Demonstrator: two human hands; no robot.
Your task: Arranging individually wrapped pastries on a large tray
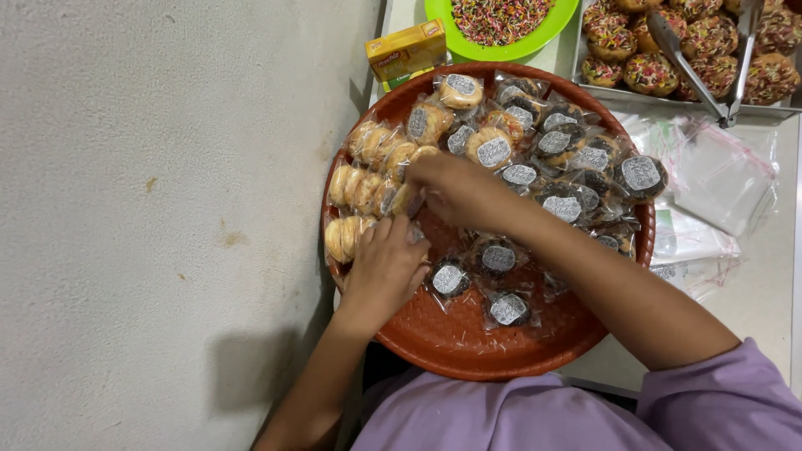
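Note:
A round red woven tray [468,351] holds many small pastries wrapped in clear plastic with round labels. Pale golden ones [359,188] stand in rows along its left side; dark chocolate ones [568,200] lie on the right and in the middle. My left hand [386,266] rests on the left rows, fingers curled over a wrapped golden pastry. Reaching across from the right, my right hand [455,188] pinches a wrapped golden pastry [407,200] at the end of a row. What lies under both palms is hidden.
A metal tray [585,88] of sprinkle-topped pastries with metal tongs [710,92] sits at the top right. A green plate [443,25] of coloured sprinkles and a yellow box [405,50] stand behind the red tray. Empty clear bags [718,179] lie at right. Grey floor is at left.

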